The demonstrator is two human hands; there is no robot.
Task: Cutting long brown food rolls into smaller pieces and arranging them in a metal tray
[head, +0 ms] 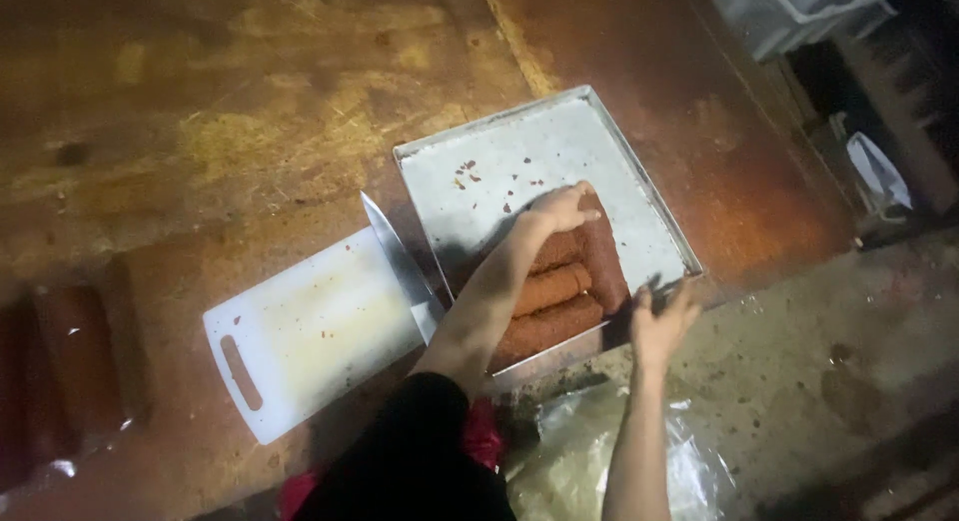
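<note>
Nearest the camera, below the arms, lies a crumpled clear plastic bag [589, 461] against a black sleeve with a red cloth edge beside it. Just beyond, the right hand [661, 321] has its fingers spread open and touches the near corner of a square metal tray [519, 161] that sits on the worn brown tabletop [200, 131]. The left hand [559, 209] reaches across into the tray, fingers bent down onto the far end of the reddish-brown rolls [554, 286], pressing on them rather than closing round one. Three rolls lie side by side in the near part of the tray and one more lies crosswise along their right ends; the far part of the tray bears only a few red crumbs. Left of the tray, a white cutting board [300, 331] with a handle slot lies flat, and a broad knife blade [400, 266] rests between board and tray. At the far left edge, dark red wrapped logs [70, 371] lie in shiny clear film. At the far right, a pale crate [799, 11] stands in the dim background.
</note>
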